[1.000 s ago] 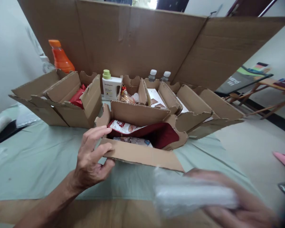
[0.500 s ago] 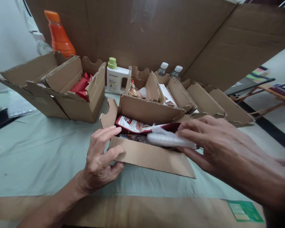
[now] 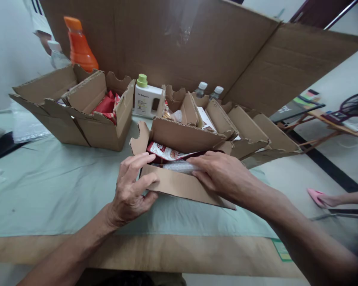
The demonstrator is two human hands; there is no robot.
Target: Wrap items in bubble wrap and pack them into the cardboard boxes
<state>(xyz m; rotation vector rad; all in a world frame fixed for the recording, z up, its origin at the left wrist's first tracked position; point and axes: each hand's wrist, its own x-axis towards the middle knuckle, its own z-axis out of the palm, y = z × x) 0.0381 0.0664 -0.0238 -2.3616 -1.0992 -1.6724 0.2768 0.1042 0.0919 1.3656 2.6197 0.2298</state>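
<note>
A small open cardboard box (image 3: 181, 186) sits in front of me on the pale green cloth. Inside it lie a red-and-white snack packet (image 3: 164, 152) and a clear plastic-wrapped item (image 3: 179, 166). My left hand (image 3: 133, 186) grips the box's front left corner, thumb on the front flap, fingers over the rim. My right hand (image 3: 219, 172) reaches into the box from the right, fingers pressing down on the clear plastic-wrapped item.
More open cardboard boxes stand behind: one at left (image 3: 83, 127) with red packets, several at right (image 3: 256, 131). A white bottle with green cap (image 3: 145, 97), an orange bottle (image 3: 79, 45) and two small bottles (image 3: 209, 90) stand before a big cardboard sheet (image 3: 197, 43). A pink shoe (image 3: 316, 196) is on the floor.
My right hand brought the clear wrapped item from the lower right up into the front box and now presses it inside. My left hand stayed on the box's corner.
</note>
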